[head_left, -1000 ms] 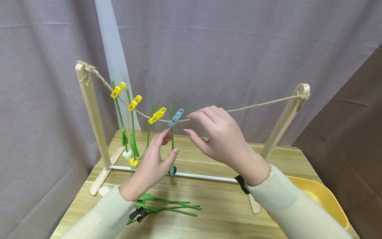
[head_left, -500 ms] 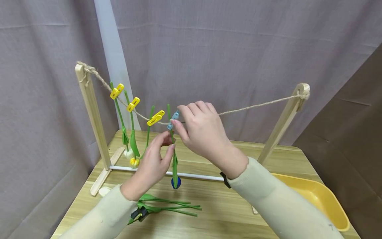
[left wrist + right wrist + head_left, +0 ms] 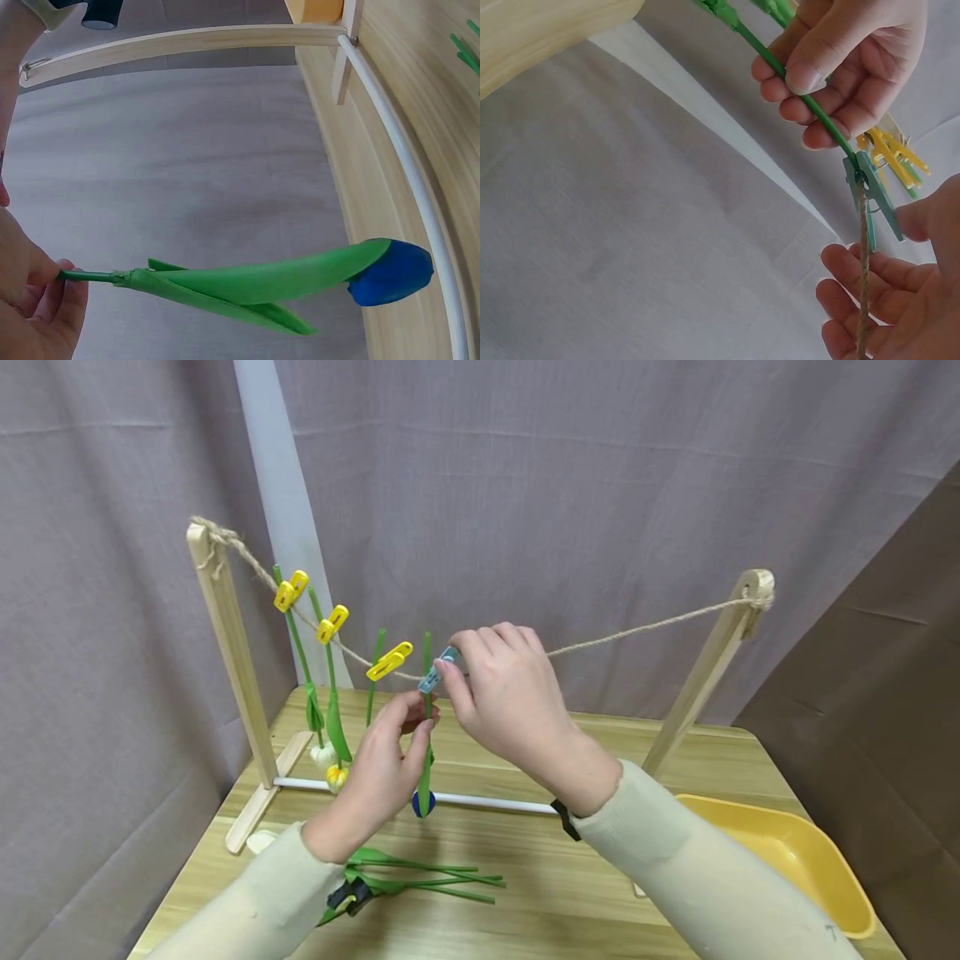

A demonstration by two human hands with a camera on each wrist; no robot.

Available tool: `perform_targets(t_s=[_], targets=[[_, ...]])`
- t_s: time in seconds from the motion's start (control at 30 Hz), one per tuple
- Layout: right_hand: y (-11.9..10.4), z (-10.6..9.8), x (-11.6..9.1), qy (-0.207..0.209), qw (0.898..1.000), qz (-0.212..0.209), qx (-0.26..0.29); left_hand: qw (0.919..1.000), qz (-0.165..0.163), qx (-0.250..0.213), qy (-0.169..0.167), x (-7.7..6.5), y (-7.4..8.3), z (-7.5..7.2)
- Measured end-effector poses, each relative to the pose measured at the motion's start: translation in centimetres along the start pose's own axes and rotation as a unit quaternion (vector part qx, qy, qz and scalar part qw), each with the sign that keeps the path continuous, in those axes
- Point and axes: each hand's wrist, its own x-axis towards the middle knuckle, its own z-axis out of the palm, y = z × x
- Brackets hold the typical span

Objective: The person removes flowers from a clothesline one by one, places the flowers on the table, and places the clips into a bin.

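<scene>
In the head view a blue artificial tulip hangs head down, its green stem pinched between the thumb and fingers of my left hand. The left wrist view shows its green leaves and blue bloom beyond the fingers. Just above that grip, a light blue clothespin sits on the twine and the stem. My right hand holds the clothespin by its handle end, with the thumb against one handle in the right wrist view. The clothespin's jaws meet stem and twine there.
Several yellow clothespins hold other upside-down tulips on the line, left of my hands. Wooden posts carry the twine, joined low by a white rod. More green stems lie in front. A yellow basin stands at the right.
My right hand has come left to the light blue clothespin and taken hold of it. The twine there sits slightly lower, and the blue tulip's bloom has swung. My left hand stays near the stem.
</scene>
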Motion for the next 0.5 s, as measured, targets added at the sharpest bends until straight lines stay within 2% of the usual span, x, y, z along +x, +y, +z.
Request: perform_targets(t_s=[0.27,0.5], targets=[[-0.05,-0.11,-0.3,-0.009,1.0,0.007,0.025,1.0,0.0,0.008,0.002,-0.17,0.01,-0.02],[-0.39,-0.45,-0.31,-0.004,0.997,0.009,0.081,0.9999,0.01,0.001,0.002,-0.27,0.06,-0.04]])
